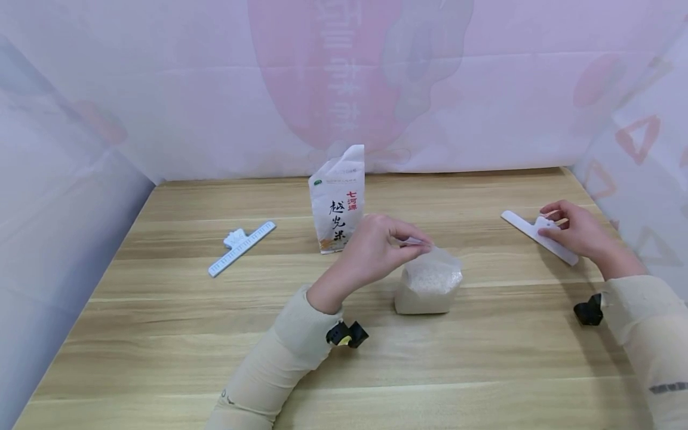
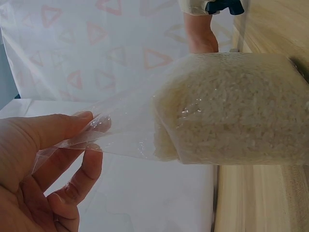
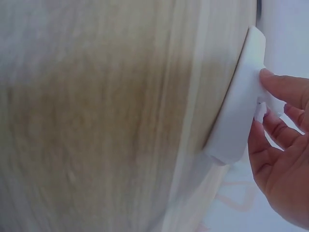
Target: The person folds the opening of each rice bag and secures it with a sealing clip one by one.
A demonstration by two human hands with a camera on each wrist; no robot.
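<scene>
A clear bag of rice (image 1: 427, 289) and a white clip (image 1: 529, 231) are grasped, one by each hand.
The bag's film top is pinched by the fingers (image 2: 86, 176) of the left hand (image 1: 373, 248), while its filled base is rested upright on the desk (image 1: 161, 334), near the centre. At the right, the clip's handle is gripped between the thumb and fingers of the right hand (image 1: 577, 230). A printed white packet (image 1: 337, 200) is stood farther off, left of the rice; a pale blue clip (image 1: 242, 249) is laid at the left.
</scene>
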